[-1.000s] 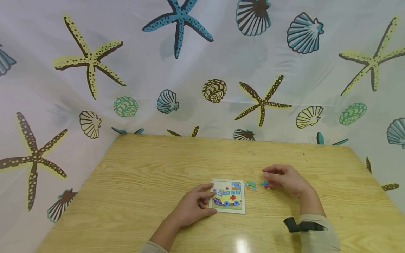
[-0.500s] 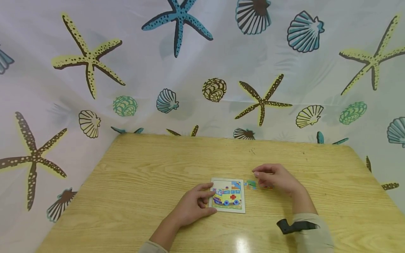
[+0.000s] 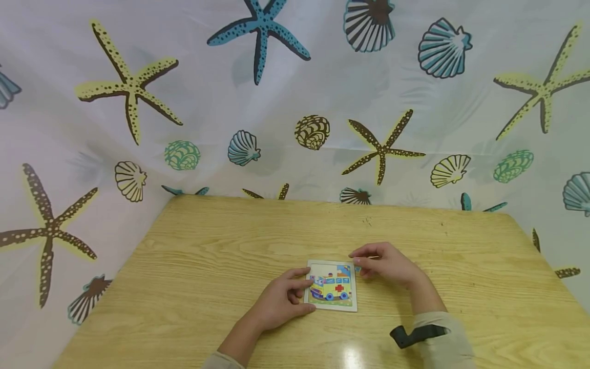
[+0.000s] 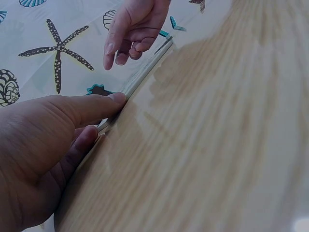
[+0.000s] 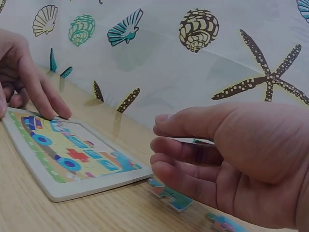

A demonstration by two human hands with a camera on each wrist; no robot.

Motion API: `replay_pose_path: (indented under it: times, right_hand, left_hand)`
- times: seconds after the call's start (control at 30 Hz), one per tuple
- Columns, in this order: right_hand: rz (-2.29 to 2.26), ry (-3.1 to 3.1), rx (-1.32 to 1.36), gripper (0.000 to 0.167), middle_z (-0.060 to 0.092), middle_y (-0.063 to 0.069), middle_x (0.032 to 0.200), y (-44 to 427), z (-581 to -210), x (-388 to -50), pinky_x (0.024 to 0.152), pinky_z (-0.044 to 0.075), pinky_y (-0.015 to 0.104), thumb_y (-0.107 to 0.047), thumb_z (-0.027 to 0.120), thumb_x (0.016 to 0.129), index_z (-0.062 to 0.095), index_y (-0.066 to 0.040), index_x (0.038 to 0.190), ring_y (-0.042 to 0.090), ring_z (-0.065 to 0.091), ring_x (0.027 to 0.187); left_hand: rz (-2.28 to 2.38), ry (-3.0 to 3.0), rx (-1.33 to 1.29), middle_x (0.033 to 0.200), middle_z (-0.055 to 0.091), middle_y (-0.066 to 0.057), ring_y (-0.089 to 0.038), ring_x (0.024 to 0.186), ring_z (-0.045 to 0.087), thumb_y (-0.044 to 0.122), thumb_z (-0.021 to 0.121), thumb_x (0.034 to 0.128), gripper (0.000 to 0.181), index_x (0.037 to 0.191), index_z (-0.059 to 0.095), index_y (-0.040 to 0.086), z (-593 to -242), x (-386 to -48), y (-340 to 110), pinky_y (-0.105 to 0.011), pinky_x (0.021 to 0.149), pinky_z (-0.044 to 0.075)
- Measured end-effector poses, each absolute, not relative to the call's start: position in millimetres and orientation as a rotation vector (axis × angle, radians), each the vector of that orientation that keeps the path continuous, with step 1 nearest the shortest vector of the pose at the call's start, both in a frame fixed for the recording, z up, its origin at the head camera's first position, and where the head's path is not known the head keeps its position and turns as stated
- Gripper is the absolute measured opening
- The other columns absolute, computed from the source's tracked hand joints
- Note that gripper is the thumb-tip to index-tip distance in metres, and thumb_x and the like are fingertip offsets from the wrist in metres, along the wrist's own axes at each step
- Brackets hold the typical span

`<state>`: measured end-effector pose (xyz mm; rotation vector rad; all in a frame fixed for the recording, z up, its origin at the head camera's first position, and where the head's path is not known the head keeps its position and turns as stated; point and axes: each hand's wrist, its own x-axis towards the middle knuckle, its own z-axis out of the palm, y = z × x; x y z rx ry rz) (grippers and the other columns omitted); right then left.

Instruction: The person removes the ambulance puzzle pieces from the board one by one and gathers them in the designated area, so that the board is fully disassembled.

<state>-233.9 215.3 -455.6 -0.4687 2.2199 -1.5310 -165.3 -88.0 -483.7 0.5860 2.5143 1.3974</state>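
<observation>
A square white-framed jigsaw puzzle (image 3: 332, 306) lies flat on the table, showing a yellow ambulance with a bare patch at its top left. My left hand (image 3: 281, 302) holds its left side, thumb at the near corner and fingers on the left and far edges. My right hand (image 3: 387, 266) hovers by the frame's far right corner, fingers loosely bent. The right wrist view shows a gap between thumb and forefinger and no piece clearly held. Beneath that hand, a loose puzzle piece (image 5: 170, 194) lies beside the frame, with another piece (image 5: 226, 223) farther right.
The wood-grain table (image 3: 221, 241) extends around the puzzle. A white curtain (image 3: 286, 102) printed with starfish and shells hangs behind the table and along its sides. A black strap (image 3: 419, 335) is around my right sleeve.
My right hand has moved left from the farther loose piece to the frame's right corner, and now covers the loose pieces in the head view. My left hand has stayed on the frame.
</observation>
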Motion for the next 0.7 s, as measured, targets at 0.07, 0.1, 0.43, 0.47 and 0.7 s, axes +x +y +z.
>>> replay_pose_path:
  times: [0.07, 0.1, 0.43, 0.47, 0.7]
  right_hand:
    - [-1.527, 2.228, -0.495, 0.037, 0.067, 0.02, 0.11, 212, -456, -233, 0.075, 0.06, 0.03, -0.023, 0.064, 0.099, 0.065, 0.004, 0.124, 0.017, 0.065, 0.082]
    - [-1.521, 2.232, -0.515, 0.036, 0.067, 0.019, 0.111, 210, -457, -233, 0.075, 0.059, 0.03, -0.022, 0.064, 0.099, 0.066, 0.003, 0.124, 0.017, 0.065, 0.083]
    - [-1.458, 2.236, -0.617, 0.026, 0.071, 0.018, 0.113, 195, -457, -229, 0.072, 0.058, 0.027, -0.012, 0.058, 0.101, 0.067, 0.0, 0.122, 0.017, 0.065, 0.081]
    - [-1.451, 2.237, -0.625, 0.026, 0.071, 0.018, 0.113, 195, -457, -229, 0.072, 0.058, 0.027, -0.012, 0.058, 0.102, 0.067, 0.001, 0.122, 0.016, 0.066, 0.081]
    - [-1.411, 2.229, -0.642, 0.026, 0.072, 0.018, 0.113, 189, -460, -229, 0.071, 0.058, 0.027, -0.011, 0.056, 0.102, 0.067, 0.001, 0.123, 0.016, 0.064, 0.081]
  left_hand:
    - [1.397, 2.515, 0.586, 0.152, 0.047, -0.003, -0.011, 0.082, 0.052, 0.024, 0.081, 0.0847, 0.053, 0.131, 0.065, 0.005, -484, -165, -88, -0.018, 0.07, 0.047]
    - [1.398, 2.515, 0.586, 0.152, 0.047, -0.004, -0.011, 0.082, 0.052, 0.024, 0.081, 0.0847, 0.053, 0.131, 0.065, 0.005, -484, -165, -88, -0.018, 0.071, 0.047]
    - [1.39, 2.513, 0.577, 0.152, 0.047, -0.004, -0.011, 0.085, 0.052, 0.026, 0.081, 0.0847, 0.054, 0.132, 0.065, 0.004, -483, -165, -88, -0.018, 0.072, 0.048]
    - [1.39, 2.514, 0.577, 0.152, 0.047, -0.004, -0.011, 0.085, 0.052, 0.026, 0.081, 0.0847, 0.054, 0.131, 0.065, 0.004, -483, -165, -88, -0.018, 0.072, 0.048]
    - [1.389, 2.516, 0.583, 0.153, 0.046, -0.004, -0.011, 0.086, 0.053, 0.025, 0.081, 0.0847, 0.055, 0.132, 0.064, 0.004, -483, -165, -88, -0.018, 0.073, 0.049]
